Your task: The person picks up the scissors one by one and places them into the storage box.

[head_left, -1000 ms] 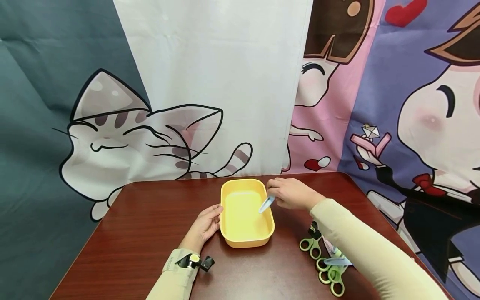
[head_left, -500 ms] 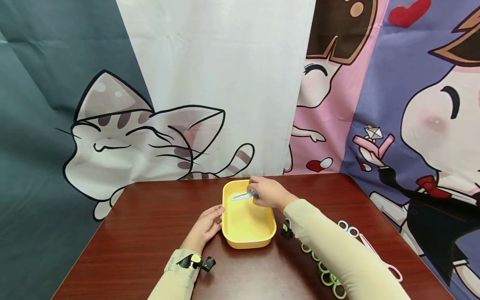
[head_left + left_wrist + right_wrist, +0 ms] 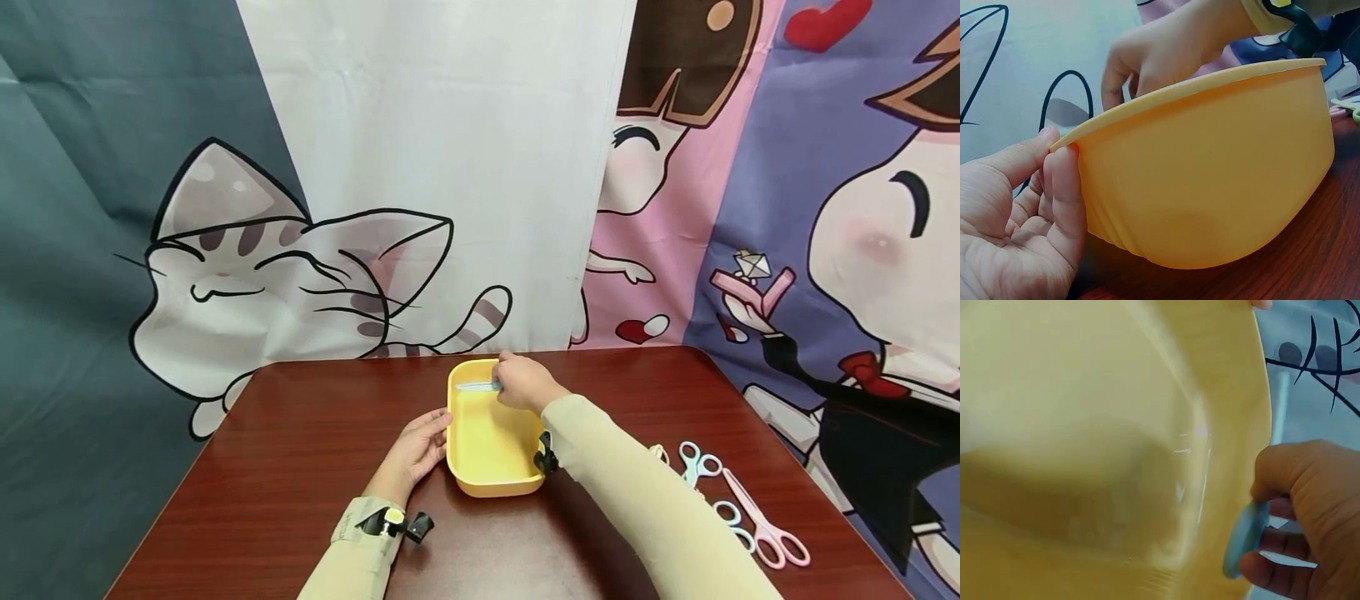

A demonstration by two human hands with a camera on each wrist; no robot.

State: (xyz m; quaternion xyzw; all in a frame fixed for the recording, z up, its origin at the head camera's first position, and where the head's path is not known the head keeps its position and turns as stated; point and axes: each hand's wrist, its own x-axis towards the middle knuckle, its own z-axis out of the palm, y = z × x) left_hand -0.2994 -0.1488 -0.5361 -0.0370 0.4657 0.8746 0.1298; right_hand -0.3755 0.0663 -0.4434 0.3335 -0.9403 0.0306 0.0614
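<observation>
The left hand (image 3: 417,448) pinches the rim of a yellow container (image 3: 491,454) at its left side, thumb on the rim and curled fingers against the outer wall. The right hand (image 3: 527,383) is closed around the handle of pale blue scissors (image 3: 476,387), its thumb and fingers bent about it. The scissors are over the far end of the container, blades pointing left; I cannot tell whether they touch it. The container sits upright on a dark red-brown surface (image 3: 315,467).

To the right, near the right sleeve (image 3: 637,508), lie pink scissors (image 3: 763,527) and another blue pair (image 3: 692,477), with more handle loops partly hidden by the sleeve. Behind the surface hangs a backdrop (image 3: 465,167) with a cartoon cat and figures.
</observation>
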